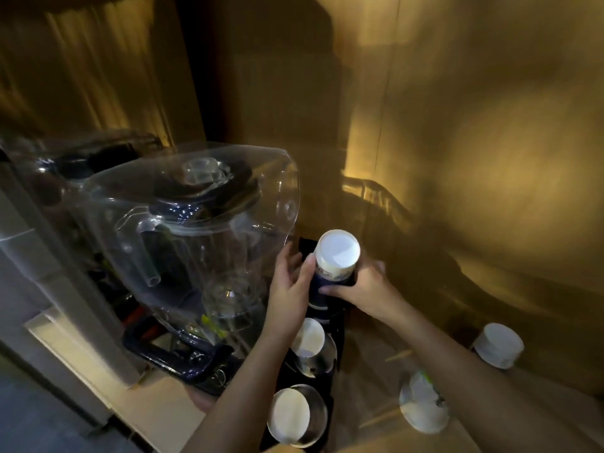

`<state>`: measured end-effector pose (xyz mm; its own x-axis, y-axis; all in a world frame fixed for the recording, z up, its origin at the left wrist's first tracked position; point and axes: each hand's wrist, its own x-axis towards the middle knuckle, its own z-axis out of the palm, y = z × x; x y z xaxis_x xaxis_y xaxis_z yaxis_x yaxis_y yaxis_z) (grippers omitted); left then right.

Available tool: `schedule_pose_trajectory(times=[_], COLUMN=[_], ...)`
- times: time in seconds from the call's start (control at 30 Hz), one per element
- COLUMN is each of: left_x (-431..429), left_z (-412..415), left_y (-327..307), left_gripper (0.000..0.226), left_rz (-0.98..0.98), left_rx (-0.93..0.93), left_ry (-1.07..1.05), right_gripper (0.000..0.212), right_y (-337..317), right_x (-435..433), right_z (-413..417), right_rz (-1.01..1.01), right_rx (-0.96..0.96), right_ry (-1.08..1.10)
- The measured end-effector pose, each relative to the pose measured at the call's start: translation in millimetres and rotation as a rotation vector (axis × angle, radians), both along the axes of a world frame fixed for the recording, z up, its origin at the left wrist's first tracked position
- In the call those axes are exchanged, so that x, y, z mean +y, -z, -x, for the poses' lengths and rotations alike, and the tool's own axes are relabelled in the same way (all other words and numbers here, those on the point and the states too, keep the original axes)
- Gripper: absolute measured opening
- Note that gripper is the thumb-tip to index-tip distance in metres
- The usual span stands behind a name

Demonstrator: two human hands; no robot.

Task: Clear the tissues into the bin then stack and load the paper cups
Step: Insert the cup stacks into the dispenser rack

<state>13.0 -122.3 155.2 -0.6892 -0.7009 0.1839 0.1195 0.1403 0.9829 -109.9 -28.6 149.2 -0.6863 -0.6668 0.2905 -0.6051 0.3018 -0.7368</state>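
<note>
- Nearest us, in the black cup dispenser (pixel 338 325), we note two metal-rimmed wells, each showing a white cup bottom: the near cup (pixel 291 415) and the middle cup (pixel 307 337).
- To the right on the surface (pixel 359 371), we record two more paper cups standing upside down, well apart from the dispenser: one with green print (pixel 421 402), blurred, and a plain white one (pixel 498 344) further right.
- Both forearms reach forward from the lower edge to the far well of the dispenser.
- Left hand (pixel 291 286) is wrapped around the left side of the cup stack (pixel 335 259), thumb along its wall.
- Right hand (pixel 362 289) grips the stack's right side, fingers curled around the dark-blue lower part.
- The stack is upside down, white base toward us, tilted slightly; its lower end is at the far well. We cannot tell how deep it sits.
- Left of the hands, a blender (pixel 183 243) under a clear plastic cover, just beside the dispenser; a second covered blender (pixel 88 158) stands behind it.
- Farthest, a brushed gold-toned wall (pixel 474 125) with reflections.
</note>
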Motion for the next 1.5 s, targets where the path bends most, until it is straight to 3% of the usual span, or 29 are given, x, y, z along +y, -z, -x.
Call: schedule_pose_trajectory(times=[0.07,0.2,0.33,0.47,0.57,0.73,0.9,1.0,1.13,1.27,1.33,1.4,1.5], left_x=[1,3,4,1,1,15,69,107,139,147,149,153,159], left_z=[-1,1,5,8,8,10,12,19,38,51,51,50,49], left_y=[7,11,19,19,19,7,-21,-18,21,74,96,110,126], left_gripper=[0.052,0.045,0.044,0.043,0.042,0.045,0.045,0.041,0.036,0.042,0.042,0.038,0.039], left_rz=[0.124,0.517,0.723,0.805,0.826,0.928,0.835,0.654,0.530,0.260,0.228,0.238,-0.012], left_rx=[0.008,-0.122,-0.300,-0.353,-0.373,-0.418,-0.172,-0.066,-0.184,-0.421,-0.502,-0.492,-0.414], left_ry=[0.010,0.014,-0.070,-0.102,-0.099,-0.169,-0.267,-0.136,0.058,0.192,0.235,0.328,0.547], right_gripper=[0.091,0.074,0.068,0.055,0.051,0.062,0.057,0.045,0.041,0.070,0.080,0.074,0.058], right_y=[1,1,1,0,-5,-10,-12,-4,29,65,81,96,111], right_x=[1,-1,-1,4,4,16,60,90,131,163,173,179,187], right_z=[1,7,7,1,1,0,9,18,23,22,20,14,4], right_rz=[-0.024,-0.200,-0.211,-0.118,-0.201,-0.275,-0.143,-0.132,-0.154,-0.261,-0.312,-0.299,-0.212], right_rx=[-0.037,-0.032,-0.004,0.084,0.089,0.173,0.112,0.005,-0.114,-0.211,-0.295,-0.384,-0.441], right_ry=[0.059,-0.033,-0.079,-0.059,-0.063,-0.122,-0.054,0.027,0.107,0.173,0.178,0.162,0.176])
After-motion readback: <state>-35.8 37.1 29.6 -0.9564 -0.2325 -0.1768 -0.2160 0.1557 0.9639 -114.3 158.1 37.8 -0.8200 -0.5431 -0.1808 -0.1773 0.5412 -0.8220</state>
